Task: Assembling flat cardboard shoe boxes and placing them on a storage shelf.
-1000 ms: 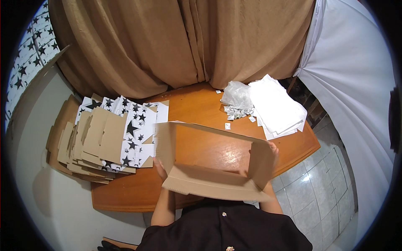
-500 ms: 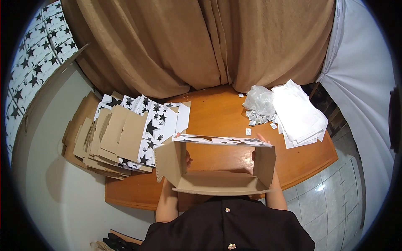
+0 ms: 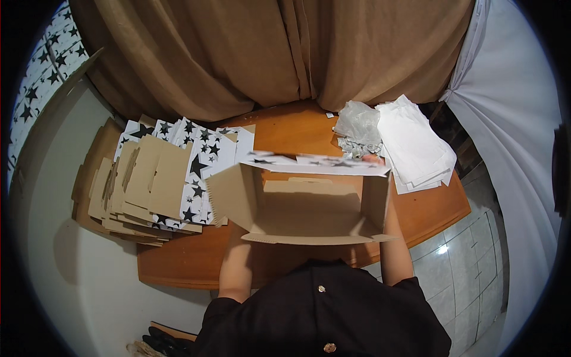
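A cardboard box [image 3: 312, 223], plain brown inside with star-printed white outside, is held up above the table in front of my chest. Its near side is open toward me, and a side flap [image 3: 229, 193] sticks out at its left. My right hand [image 3: 373, 159] is at the far right upper edge, closed on the box, with blurred fingertips showing above the rim. My left forearm [image 3: 235, 262] runs up behind the left wall, which hides the left hand and its fingers. A brown panel with a tab [image 3: 312, 193] stands across the box's far side.
Flattened boxes [image 3: 160, 178], brown and star-printed, are stacked at the table's left. At the far right lie a clear plastic bag [image 3: 357, 122], small white packets [image 3: 360, 147] and white paper sheets [image 3: 416, 146]. The wooden table [image 3: 178, 262] backs onto a brown curtain [image 3: 250, 53].
A brown panel now covers much of the box's far side, where bare table showed before. The left fingers, seen earlier through the box, are now hidden. The view has shifted slightly.
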Motion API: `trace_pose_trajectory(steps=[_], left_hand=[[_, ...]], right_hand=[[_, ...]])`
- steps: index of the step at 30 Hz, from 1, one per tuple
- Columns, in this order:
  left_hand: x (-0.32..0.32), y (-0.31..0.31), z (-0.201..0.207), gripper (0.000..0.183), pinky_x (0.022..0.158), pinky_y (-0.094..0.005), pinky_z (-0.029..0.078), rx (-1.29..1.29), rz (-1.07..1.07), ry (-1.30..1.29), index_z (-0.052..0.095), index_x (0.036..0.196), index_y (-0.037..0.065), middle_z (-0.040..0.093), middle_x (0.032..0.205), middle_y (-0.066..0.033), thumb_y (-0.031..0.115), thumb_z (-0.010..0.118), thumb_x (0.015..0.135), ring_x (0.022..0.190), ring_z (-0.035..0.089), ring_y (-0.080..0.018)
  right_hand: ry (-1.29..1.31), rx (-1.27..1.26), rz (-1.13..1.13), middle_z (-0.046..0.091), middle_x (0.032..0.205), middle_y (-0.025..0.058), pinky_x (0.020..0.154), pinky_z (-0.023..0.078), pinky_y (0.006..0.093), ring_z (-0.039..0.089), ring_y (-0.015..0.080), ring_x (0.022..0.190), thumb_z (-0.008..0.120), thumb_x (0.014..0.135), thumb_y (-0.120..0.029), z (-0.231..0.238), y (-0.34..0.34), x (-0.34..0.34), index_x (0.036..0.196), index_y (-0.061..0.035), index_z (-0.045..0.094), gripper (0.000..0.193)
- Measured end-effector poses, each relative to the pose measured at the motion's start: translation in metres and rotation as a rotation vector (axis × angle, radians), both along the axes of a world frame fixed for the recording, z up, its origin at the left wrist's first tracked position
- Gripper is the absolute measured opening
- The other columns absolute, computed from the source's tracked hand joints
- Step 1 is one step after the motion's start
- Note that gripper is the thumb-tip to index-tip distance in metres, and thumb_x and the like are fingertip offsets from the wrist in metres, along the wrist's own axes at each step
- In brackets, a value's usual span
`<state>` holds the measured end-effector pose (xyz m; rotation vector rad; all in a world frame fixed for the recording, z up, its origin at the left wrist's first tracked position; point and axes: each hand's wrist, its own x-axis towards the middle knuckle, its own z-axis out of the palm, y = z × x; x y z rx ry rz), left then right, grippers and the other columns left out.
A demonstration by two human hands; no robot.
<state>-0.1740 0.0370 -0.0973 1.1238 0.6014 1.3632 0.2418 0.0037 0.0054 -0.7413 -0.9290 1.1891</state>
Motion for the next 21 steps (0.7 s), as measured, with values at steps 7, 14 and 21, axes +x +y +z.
trace_pose_trajectory(steps=[7,14,21], left_hand=[[0.039,-0.055,-0.115,0.042,0.083,-0.0343,0.045,-0.062,0.245,0.188,0.045,0.124,0.003,0.053,0.092,-0.0118,0.031,0.046,0.092,0.081,0.056,-0.0228],[0.027,-0.056,-0.19,0.043,0.084,-0.0343,0.045,-0.13,0.4,0.387,0.044,0.125,0.004,0.053,0.096,-0.0117,0.031,0.047,0.092,0.085,0.056,-0.0228],[0.027,-0.079,-0.11,0.043,0.088,-0.0342,0.042,-0.232,0.716,0.774,0.043,0.127,0.003,0.051,0.106,-0.0117,0.028,0.048,0.092,0.094,0.053,-0.0225]], right_hand=[[-0.283,-0.488,-0.127,0.062,0.098,0.006,0.083,0.044,0.0322,0.056,0.0206,0.09,0.044,0.089,-0.024,-0.22,-0.083,0.056,0.106,-0.0057,0.058,0.029],[-0.923,-0.257,-0.547,0.054,0.115,0.001,0.093,0.009,0.0671,0.038,0.025,0.116,0.044,0.089,-0.035,-0.222,-0.074,0.051,0.107,-0.0216,0.062,0.028],[-1.045,-0.609,-0.513,0.052,0.119,0.0035,0.099,0.009,0.0616,0.039,0.0263,0.118,0.042,0.091,-0.038,-0.104,-0.077,0.014,0.109,-0.0183,0.059,0.031]])
